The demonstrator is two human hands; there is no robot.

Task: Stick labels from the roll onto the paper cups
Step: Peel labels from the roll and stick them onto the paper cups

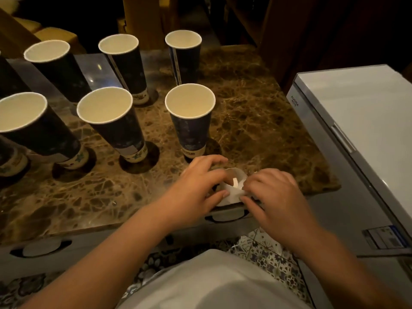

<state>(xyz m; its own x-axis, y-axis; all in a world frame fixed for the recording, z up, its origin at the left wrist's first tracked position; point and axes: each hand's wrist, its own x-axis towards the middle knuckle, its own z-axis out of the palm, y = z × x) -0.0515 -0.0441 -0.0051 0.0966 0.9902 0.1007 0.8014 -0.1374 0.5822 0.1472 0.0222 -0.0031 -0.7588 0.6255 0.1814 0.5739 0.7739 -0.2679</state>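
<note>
Nearest me, both hands meet over the roll (231,188), which sits at the table (256,121) edge. My left hand (200,184) curls round the roll's left side, fingers and thumb gripping it; my right hand (274,192) pinches at the white paper on its right side (whether it already has a label lifted, I cannot tell). I judge the labels thin, limp and sticky, so I'd take one by a bare corner and keep it from folding on itself. The roll is light and wants steadying by its rim.

Just beyond the roll stands the nearest cup (190,121), upright and empty. I judge it light and easily tipped or dented, so I'd brace it near the base while pressing. Left of and behind it, further from the roll, stand more cups (107,121). Right of the roll is a white freezer (356,112).
</note>
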